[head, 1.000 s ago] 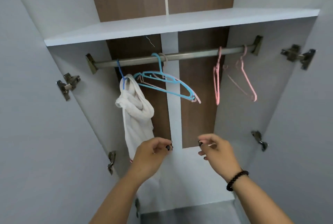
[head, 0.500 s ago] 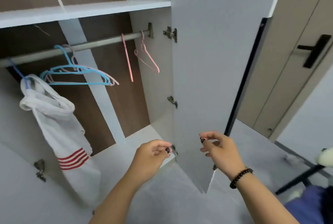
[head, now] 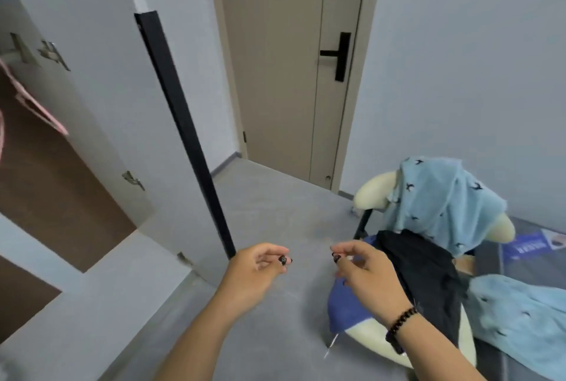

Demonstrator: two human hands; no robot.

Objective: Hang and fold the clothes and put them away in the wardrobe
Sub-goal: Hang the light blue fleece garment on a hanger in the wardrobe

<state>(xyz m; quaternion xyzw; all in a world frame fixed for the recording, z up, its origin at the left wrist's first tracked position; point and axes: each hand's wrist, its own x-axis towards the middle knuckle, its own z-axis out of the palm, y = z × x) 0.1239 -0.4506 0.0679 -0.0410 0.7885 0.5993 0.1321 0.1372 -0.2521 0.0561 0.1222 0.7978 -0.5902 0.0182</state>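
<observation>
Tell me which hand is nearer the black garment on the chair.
Right. The right hand is just beside the black garment; the left hand is farther left, over bare floor.

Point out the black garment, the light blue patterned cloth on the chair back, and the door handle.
black garment (head: 425, 276), head view, on the middle of its dark fabric.
light blue patterned cloth (head: 444, 200), head view, on its draped middle.
door handle (head: 341, 54), head view, on the upright black plate.

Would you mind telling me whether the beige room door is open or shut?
Shut: the beige door sits flush in its frame, no gap showing.
</observation>
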